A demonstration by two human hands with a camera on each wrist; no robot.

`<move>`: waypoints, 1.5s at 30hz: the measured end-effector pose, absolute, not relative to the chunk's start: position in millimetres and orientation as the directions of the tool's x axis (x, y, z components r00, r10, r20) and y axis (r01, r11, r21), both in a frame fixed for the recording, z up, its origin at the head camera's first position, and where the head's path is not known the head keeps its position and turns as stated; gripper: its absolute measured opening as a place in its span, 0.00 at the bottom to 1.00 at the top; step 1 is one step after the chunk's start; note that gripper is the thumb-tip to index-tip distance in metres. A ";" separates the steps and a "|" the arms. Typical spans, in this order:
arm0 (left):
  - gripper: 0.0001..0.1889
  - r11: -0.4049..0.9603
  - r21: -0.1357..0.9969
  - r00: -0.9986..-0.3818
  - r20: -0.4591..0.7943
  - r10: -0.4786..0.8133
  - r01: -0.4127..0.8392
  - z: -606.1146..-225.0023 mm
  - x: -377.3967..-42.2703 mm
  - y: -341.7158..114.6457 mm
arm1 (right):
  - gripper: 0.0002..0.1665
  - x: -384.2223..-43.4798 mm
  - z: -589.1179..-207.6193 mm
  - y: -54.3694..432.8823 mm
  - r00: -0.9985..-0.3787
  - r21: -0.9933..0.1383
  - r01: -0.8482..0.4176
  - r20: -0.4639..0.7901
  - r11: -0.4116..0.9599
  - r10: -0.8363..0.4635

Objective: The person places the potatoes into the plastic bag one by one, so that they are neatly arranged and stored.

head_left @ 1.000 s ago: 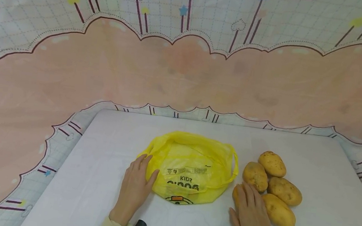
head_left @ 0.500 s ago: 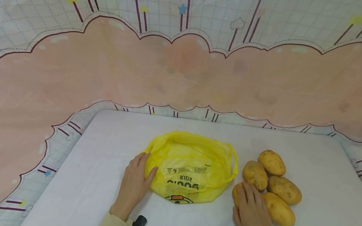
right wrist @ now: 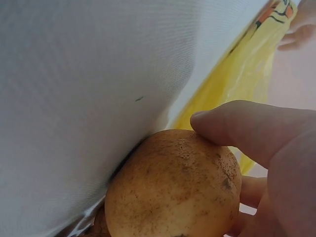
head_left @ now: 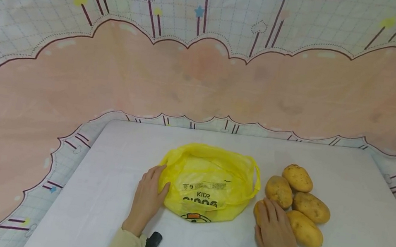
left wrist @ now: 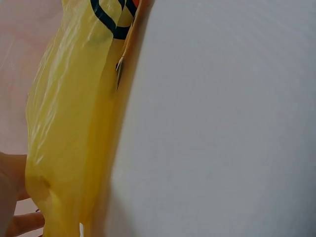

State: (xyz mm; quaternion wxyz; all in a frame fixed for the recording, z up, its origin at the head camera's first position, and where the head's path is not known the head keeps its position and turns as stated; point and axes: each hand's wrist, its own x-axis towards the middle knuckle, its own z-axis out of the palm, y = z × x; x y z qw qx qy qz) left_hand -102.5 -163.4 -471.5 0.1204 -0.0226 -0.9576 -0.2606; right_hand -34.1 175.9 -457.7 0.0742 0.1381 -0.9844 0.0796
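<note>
A yellow plastic bag [head_left: 208, 187] with dark print lies on the white table, its mouth spread toward the far side. My left hand [head_left: 149, 192] touches the bag's left edge, fingers relaxed and thumb apart. In the left wrist view, the bag [left wrist: 69, 118] partly covers fingers [left wrist: 24, 224] of that hand. Right of the bag, my right hand [head_left: 275, 232] holds a potato [head_left: 258, 213] on the table, mostly hidden under the fingers. The right wrist view shows the thumb [right wrist: 222, 121] on this potato [right wrist: 173, 182], with fingers at its other side.
Several more potatoes lie close together beside my right hand, including a far one [head_left: 297, 178] and a near one [head_left: 305, 230]. The white table [head_left: 110, 162] has a patterned cloth [head_left: 203, 82] behind it. A black wrist device [head_left: 153, 241] sits at my left sleeve.
My right thumb has drawn in against the potato. My left hand has shifted slightly upward, and the bag's left edge has moved in a little. The other potatoes stay in place.
</note>
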 end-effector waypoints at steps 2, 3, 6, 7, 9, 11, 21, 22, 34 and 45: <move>0.28 0.862 0.496 -0.969 0.245 -0.023 0.105 -472.9 -102.9 -163.3 | 0.35 -33.8 -458.2 175.4 -0.953 -0.138 -0.280 0.161 0.950 -0.257; 0.28 0.862 0.497 -0.969 0.245 -0.027 0.102 -473.3 -103.1 -163.2 | 0.35 -33.7 -458.5 175.3 -0.954 -0.140 -0.278 0.159 0.950 -0.256; 0.28 0.858 0.503 -0.967 0.252 -0.034 0.101 -474.9 -103.9 -163.1 | 0.35 -33.6 -458.8 175.1 -0.954 -0.144 -0.277 0.156 0.950 -0.255; 0.29 0.857 0.505 -0.967 0.254 -0.035 0.102 -475.6 -104.2 -163.3 | 0.35 -33.7 -458.9 175.3 -0.953 -0.146 -0.280 0.158 0.949 -0.257; 0.29 0.854 0.510 -0.966 0.256 -0.035 0.104 -476.3 -104.8 -163.8 | 0.35 -34.1 -458.6 175.8 -0.951 -0.149 -0.288 0.164 0.946 -0.264; 0.29 0.851 0.514 -0.966 0.255 -0.035 0.105 -477.1 -105.3 -164.5 | 0.34 -35.0 -458.0 176.6 -0.946 -0.153 -0.300 0.174 0.942 -0.273; 0.27 0.830 0.553 -0.971 0.227 -0.069 0.070 -483.1 -106.2 -166.7 | 0.34 -37.4 -450.4 179.5 -0.949 -0.192 -0.304 0.149 0.933 -0.278; 0.27 0.827 0.559 -0.972 0.223 -0.072 0.067 -483.5 -106.0 -166.8 | 0.34 -37.3 -450.1 179.3 -0.950 -0.197 -0.301 0.144 0.933 -0.276; 0.25 0.746 0.663 -0.977 0.189 -0.095 0.055 -485.8 -106.5 -167.8 | 0.33 -38.9 -450.7 179.9 -0.959 -0.255 -0.269 0.159 0.929 -0.234; 0.25 0.735 0.673 -0.973 0.212 -0.090 0.078 -486.0 -106.9 -168.8 | 0.33 -39.0 -451.6 180.3 -0.959 -0.285 -0.259 0.193 0.923 -0.209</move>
